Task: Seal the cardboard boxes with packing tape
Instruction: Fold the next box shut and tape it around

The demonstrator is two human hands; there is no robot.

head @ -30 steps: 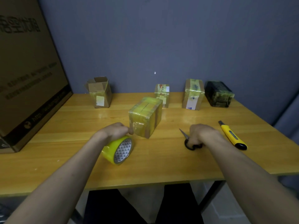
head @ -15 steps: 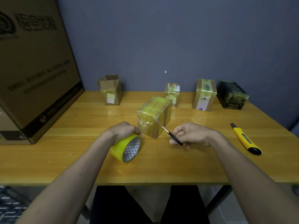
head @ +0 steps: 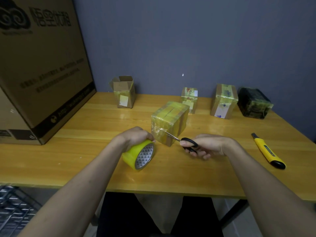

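A small cardboard box (head: 171, 117) wrapped in yellow tape stands in the middle of the wooden table (head: 85, 151). My left hand (head: 135, 136) grips a yellow tape roll (head: 138, 155) just left of the box, and a clear strip of tape stretches from the roll to the box's near face. My right hand (head: 206, 145) holds black-handled scissors (head: 187, 142). Their blades point left, with the tips at the tape strip by the box's near corner.
A yellow utility knife (head: 266, 151) lies at the right. Along the wall stand an open-topped box (head: 124, 92), two taped boxes (head: 189, 99) (head: 224, 100) and a black wrapped box (head: 254, 103). A very large carton (head: 39, 69) fills the left side. A wire rack (head: 13, 207) sits below left.
My right hand picked the scissors up from the table, turned them and brought the blades to the tape strip at the box. My left hand kept hold of the roll.
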